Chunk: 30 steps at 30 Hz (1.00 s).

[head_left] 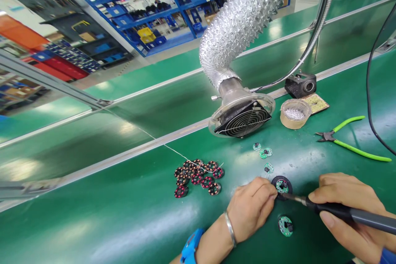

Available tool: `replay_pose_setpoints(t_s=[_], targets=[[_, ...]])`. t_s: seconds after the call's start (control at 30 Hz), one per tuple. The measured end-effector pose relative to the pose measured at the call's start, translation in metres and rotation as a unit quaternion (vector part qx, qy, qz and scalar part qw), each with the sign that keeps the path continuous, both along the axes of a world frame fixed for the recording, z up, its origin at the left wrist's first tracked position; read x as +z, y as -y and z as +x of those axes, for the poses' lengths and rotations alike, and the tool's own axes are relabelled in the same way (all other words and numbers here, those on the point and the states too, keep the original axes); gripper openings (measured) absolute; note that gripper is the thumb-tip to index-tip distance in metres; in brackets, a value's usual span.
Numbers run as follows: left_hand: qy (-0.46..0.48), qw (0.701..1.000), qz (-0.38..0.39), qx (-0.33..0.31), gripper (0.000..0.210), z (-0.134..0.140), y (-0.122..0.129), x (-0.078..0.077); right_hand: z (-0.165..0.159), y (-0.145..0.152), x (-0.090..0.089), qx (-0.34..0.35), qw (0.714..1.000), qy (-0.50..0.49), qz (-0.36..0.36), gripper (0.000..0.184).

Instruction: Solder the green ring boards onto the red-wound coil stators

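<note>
My right hand [349, 206] grips a soldering iron [334, 209] by its dark handle. The iron's tip meets the lower edge of a round green circuit board [282, 186], which sits in a black ring [290, 182]. My left hand [252, 206] is closed at the left side of that ring, fingertips pinched together; what they hold, if anything, is hidden. A similar round board [285, 225] lies just below. Three small groups of green boards, one a small board [269, 168], lie above the ring.
Several copper-wound motor stators [197, 177] lie left of my hands, with a thin wire [176, 151] crossing them. A fume extractor hood [244, 119] hangs above. Green-handled cutters [355, 138], a round tub of metal shavings [295, 114] and a black holder [300, 86] stand right.
</note>
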<state>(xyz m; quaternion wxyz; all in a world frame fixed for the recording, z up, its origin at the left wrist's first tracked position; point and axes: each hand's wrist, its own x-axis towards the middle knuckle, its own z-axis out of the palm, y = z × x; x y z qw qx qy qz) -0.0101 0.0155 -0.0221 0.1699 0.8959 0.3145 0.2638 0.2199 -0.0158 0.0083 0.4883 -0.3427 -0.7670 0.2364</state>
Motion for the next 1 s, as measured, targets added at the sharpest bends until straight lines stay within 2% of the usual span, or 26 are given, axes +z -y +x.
replay_pose_setpoints(t_s=[0.23,0.47,0.7,0.87,1.0], targets=[[0.004,1.000,0.002,-0.005,0.012,0.000,-0.001,-0.002,0.000,-0.001,0.005,-0.010,1.000,0.007,0.013,0.023],[0.011,1.000,0.006,-0.010,0.012,-0.001,-0.001,-0.004,0.008,-0.002,0.016,0.011,0.999,0.035,0.002,0.021],[0.008,1.000,0.007,-0.014,0.013,-0.001,-0.001,-0.003,0.000,-0.010,-0.005,0.001,0.999,0.034,0.004,0.038],[-0.001,0.999,0.034,-0.014,0.012,0.000,0.000,-0.006,-0.018,-0.024,-0.023,0.021,0.995,0.093,0.027,0.030],[0.016,0.999,0.039,0.003,0.010,0.003,0.005,-0.007,-0.019,-0.027,-0.030,0.041,0.993,0.104,0.024,0.031]])
